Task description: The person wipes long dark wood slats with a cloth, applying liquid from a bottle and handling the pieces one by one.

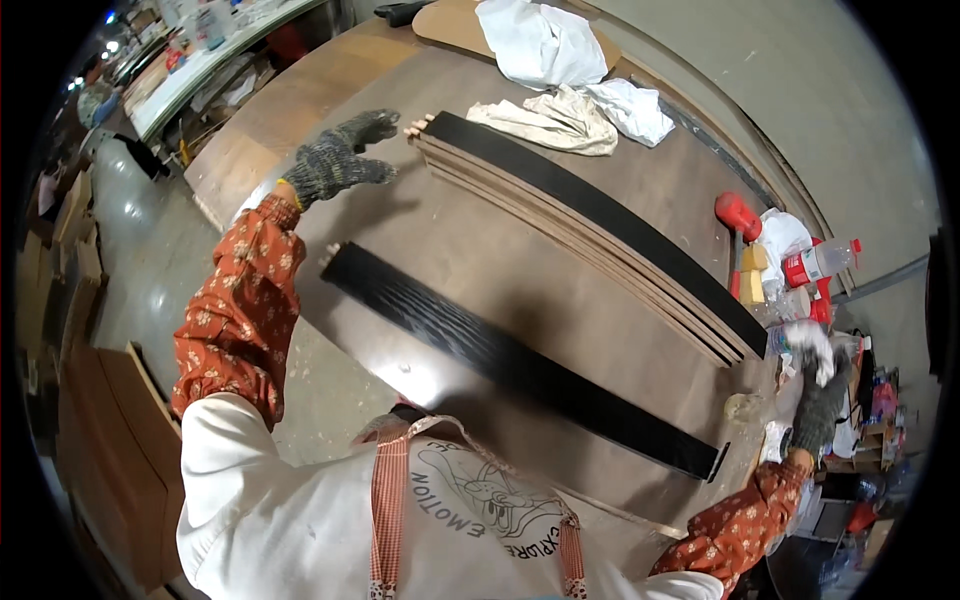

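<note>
My left hand (345,158), in a grey knitted glove, hovers off the left end of a stack of long boards (590,210). Its fingers and thumb are spread with nothing between them. The stack's top is black, its sides brown, and wooden dowels stick out at its left end. Nearer to me lies a single long black board (520,365) with shiny streaks on its left half and dowels at its left end. Out at the table's right edge, my gloved right hand (822,400) grips a white cloth (812,345), blurred by motion, beside a clear bottle.
Both lots of boards rest on a brown table (470,265). Crumpled white cloths (545,45) and a cream rag (550,120) lie behind the stack. A red bottle (738,215), yellow sponge (752,275) and clear plastic bottle (820,262) crowd the right edge.
</note>
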Demonstrator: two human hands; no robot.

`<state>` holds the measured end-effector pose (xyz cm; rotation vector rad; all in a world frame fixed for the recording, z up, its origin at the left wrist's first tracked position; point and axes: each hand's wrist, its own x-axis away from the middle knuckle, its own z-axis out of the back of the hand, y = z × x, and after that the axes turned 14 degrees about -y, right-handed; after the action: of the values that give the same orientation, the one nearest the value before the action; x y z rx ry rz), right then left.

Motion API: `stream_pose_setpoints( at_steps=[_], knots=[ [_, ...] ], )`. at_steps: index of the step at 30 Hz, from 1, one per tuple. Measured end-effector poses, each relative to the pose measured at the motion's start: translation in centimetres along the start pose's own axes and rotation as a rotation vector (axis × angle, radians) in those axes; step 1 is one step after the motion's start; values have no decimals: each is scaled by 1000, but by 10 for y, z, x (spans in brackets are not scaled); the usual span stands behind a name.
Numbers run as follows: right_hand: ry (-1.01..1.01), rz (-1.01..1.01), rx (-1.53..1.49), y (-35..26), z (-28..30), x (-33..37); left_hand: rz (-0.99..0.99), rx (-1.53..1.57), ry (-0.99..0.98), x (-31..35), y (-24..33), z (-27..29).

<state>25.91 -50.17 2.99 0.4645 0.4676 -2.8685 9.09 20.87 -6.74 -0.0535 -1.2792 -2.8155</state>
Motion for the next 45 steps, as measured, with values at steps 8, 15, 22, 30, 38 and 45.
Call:
stream_pose_setpoints(
  at_steps=[8,15,22,30,38,45],
  knots=[
    [-126,624,-278,-309,-142,-30,-247,-77,-163,-90,-14,8],
    [-153,772,205,-463,-268,-13,-449,-237,-53,-127,-37,-23],
    [-254,626,37,-334,-224,-4,-460,193,-166,-106,-40,-21],
    [-73,732,240,-338,-224,4,-614,171,-110,-110,-34,-22],
    [-295,771,205,-372,-236,4,-497,159,-147,-107,-36,-17],
    [-333,424,414,-248,-178,12,-622,197,-139,-105,-36,-22]
  ],
)
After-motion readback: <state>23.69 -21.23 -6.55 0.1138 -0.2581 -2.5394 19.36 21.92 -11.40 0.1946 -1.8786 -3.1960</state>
